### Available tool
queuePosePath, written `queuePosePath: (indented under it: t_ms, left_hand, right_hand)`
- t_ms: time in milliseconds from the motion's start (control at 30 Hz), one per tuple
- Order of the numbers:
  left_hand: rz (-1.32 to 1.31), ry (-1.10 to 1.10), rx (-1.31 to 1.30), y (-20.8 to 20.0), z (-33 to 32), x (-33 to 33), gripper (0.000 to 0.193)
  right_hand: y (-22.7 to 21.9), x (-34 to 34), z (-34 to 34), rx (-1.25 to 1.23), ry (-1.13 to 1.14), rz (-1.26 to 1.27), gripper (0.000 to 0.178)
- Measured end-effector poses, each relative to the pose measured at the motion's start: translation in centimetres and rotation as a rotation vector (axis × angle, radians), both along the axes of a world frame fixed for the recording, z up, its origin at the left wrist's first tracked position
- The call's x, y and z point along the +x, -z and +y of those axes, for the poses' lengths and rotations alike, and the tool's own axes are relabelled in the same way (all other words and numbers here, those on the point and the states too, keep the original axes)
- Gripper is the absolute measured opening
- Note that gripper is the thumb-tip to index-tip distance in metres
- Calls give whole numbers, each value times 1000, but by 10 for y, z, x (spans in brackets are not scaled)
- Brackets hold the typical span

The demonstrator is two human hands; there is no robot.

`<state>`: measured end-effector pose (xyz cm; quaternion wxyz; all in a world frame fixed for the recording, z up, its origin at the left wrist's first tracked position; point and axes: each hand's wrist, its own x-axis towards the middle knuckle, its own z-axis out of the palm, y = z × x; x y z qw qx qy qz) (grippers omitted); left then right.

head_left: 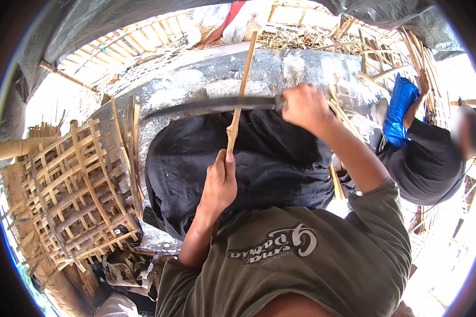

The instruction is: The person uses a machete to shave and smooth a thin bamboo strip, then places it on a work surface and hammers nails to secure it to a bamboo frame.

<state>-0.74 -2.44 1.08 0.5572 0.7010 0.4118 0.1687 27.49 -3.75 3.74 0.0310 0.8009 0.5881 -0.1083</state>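
My left hand is closed around the lower end of a thin bamboo strip, which points up and away from me over my lap. A knobby node shows on the strip a little above my fingers. In my right hand is the handle of a long, dark-bladed machete. Its blade lies crosswise to the left and meets the strip above the node; whether it has cut into the strip I cannot tell. Dark trousers cover my folded legs beneath both hands.
A woven bamboo lattice stands at my left, with bamboo strips beside my knee. The grey, white-stained floor stretches ahead toward bamboo scraps. At the right sits another person in dark clothes, near a blue plastic bag.
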Motion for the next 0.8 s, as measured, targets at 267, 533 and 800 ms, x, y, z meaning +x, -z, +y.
queuePosePath:
  t_ms: [267, 533, 800]
  left_hand:
    - [-18, 102, 149, 5, 7, 20, 25]
    - [-18, 89, 95, 11, 4, 13, 27]
    - [-136, 45, -100, 16, 25, 14, 39]
  right_hand:
    - [-9, -21, -6, 49, -201, 5, 17]
    - [-18, 11, -4, 134, 90, 67, 16]
    - [10, -26, -13, 187, -90, 100, 16]
